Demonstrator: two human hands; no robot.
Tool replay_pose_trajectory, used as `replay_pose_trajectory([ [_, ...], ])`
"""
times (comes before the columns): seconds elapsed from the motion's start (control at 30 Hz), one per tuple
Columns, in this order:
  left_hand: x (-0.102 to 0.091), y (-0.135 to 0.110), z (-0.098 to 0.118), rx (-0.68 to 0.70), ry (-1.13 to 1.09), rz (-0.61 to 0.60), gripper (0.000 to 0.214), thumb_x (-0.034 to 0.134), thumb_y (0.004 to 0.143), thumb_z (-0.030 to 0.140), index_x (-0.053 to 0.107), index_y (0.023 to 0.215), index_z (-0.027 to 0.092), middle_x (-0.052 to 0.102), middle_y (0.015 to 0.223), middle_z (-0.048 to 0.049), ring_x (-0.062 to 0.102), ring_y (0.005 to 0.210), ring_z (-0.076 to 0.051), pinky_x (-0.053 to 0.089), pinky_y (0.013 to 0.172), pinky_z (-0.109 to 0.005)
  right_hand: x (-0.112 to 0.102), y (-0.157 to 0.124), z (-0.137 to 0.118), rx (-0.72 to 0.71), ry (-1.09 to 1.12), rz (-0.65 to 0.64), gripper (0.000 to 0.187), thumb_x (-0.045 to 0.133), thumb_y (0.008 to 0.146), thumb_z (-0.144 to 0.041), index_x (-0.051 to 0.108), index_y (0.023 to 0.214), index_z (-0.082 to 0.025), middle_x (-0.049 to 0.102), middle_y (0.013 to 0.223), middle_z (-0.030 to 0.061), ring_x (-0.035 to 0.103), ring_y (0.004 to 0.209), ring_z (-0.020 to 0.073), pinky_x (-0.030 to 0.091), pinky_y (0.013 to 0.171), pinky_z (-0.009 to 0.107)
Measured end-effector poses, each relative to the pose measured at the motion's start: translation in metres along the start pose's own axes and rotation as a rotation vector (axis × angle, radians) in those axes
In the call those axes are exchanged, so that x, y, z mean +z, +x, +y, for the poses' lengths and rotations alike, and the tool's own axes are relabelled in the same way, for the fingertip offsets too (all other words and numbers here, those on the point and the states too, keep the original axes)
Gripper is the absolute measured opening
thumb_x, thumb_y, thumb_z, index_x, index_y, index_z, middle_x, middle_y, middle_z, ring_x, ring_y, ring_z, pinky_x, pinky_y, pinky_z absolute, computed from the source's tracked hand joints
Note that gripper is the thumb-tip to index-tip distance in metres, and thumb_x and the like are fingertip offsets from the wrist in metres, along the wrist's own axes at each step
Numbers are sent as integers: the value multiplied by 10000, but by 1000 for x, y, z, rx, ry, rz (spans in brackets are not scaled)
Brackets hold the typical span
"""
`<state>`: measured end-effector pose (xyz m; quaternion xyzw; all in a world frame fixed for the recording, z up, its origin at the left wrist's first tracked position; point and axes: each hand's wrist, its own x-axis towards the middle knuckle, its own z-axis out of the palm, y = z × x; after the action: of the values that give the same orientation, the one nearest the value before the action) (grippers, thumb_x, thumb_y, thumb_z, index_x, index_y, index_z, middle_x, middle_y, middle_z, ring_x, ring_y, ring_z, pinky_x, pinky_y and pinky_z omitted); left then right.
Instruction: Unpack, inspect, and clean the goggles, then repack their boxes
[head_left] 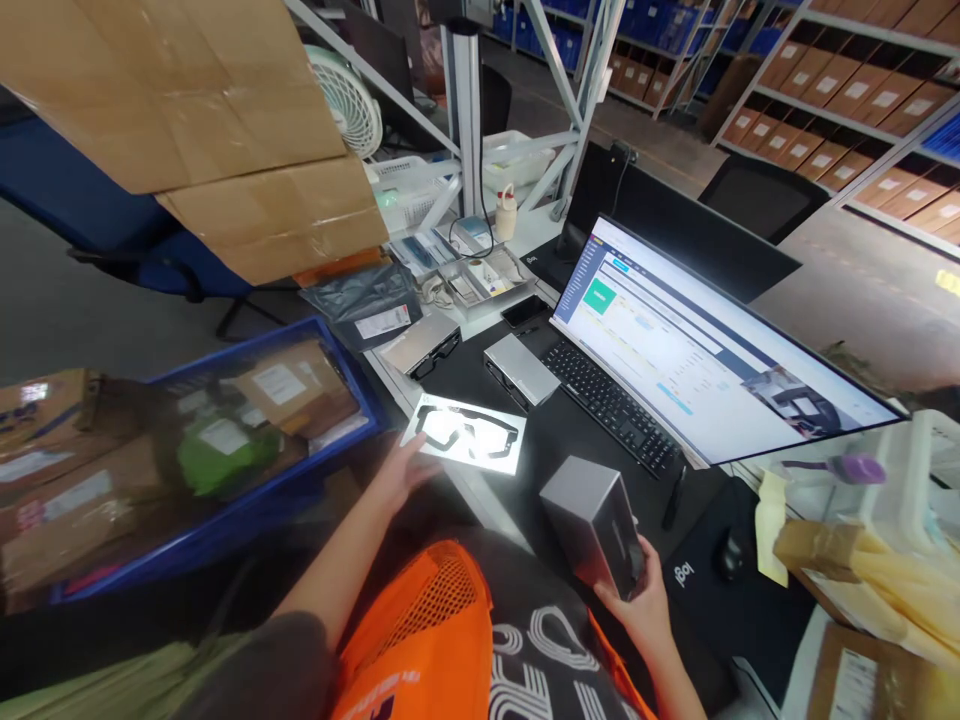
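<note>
My left hand (401, 474) reaches to the near left corner of a white flat panel (469, 437) printed with a dark picture of glasses. One fingertip overlaps its edge; the thumb is spread apart from the finger. Glare washes out part of the panel. In my right hand (637, 595) is a silver-grey box (589, 490), tilted over the near side of the desk, fingers around its lower right end. Beyond the panel, two flat silver boxes with glasses pictured on their sides lie on the black desk mat: one on the left (421, 342), one on the right (523, 368).
A black keyboard (604, 405) lies before a lit monitor (720, 350). To the right are a mouse (729, 555) and packets. At left stands a blue crate (300, 500) of parcels. Cardboard (277, 215) juts in at the upper left, above a dark plastic bag (367, 305).
</note>
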<state>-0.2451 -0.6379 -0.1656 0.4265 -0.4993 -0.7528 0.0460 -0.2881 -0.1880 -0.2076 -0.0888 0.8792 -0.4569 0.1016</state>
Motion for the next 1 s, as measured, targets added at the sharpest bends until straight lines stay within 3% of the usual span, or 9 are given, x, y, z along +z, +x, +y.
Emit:
replay_pose_trajectory([
  [0.07, -2, -7, -9, -97, -47, -47, 568, 654, 784, 579, 552, 1220, 230, 702, 1063, -105, 736, 846, -237, 626, 798, -406, -4, -3, -15, 40, 84, -15, 913, 776, 698, -492, 285, 1415, -209, 503, 1355, 186, 573, 1234, 348, 486, 1031, 526],
  [0.17, 2, -11, -17, -192, -83, -109, 526, 646, 774, 598, 603, 1132, 216, 727, 1007, -112, 745, 811, -252, 627, 730, -374, -11, 4, -37, -17, 60, -49, 903, 815, 667, -464, 343, 1394, -209, 465, 1372, 179, 520, 1284, 356, 450, 1070, 535],
  [0.4, 4, -12, -15, -197, -78, -178, 526, 633, 776, 603, 632, 1130, 214, 744, 1022, -97, 740, 803, -234, 611, 680, -325, -33, 21, -58, -148, -59, -200, 897, 805, 658, -427, 395, 1424, -202, 450, 1411, 172, 463, 1339, 370, 402, 1110, 543],
  [0.53, 6, -12, -14, -185, 16, -124, 542, 673, 758, 588, 627, 1130, 197, 744, 952, -92, 725, 751, -208, 615, 712, -336, -41, 22, -72, -115, -223, -241, 833, 759, 665, -338, 429, 1422, -222, 489, 1385, 132, 480, 1324, 337, 379, 1136, 514],
  [0.67, 17, -11, -13, -232, 162, -52, 581, 719, 739, 601, 614, 1153, 208, 731, 869, -71, 706, 693, -197, 610, 683, -339, -45, 23, -83, -31, -304, -362, 893, 783, 641, -360, 446, 1454, -211, 532, 1343, 125, 525, 1280, 323, 398, 1123, 475],
  [1.0, 45, -17, -2, -306, 391, -25, 662, 588, 786, 721, 562, 1225, 227, 726, 886, -101, 684, 627, -224, 593, 628, -369, -75, 38, -80, 81, -354, -533, 1046, 830, 574, -405, 426, 1515, -191, 527, 1327, 122, 546, 1228, 319, 438, 1067, 422],
])
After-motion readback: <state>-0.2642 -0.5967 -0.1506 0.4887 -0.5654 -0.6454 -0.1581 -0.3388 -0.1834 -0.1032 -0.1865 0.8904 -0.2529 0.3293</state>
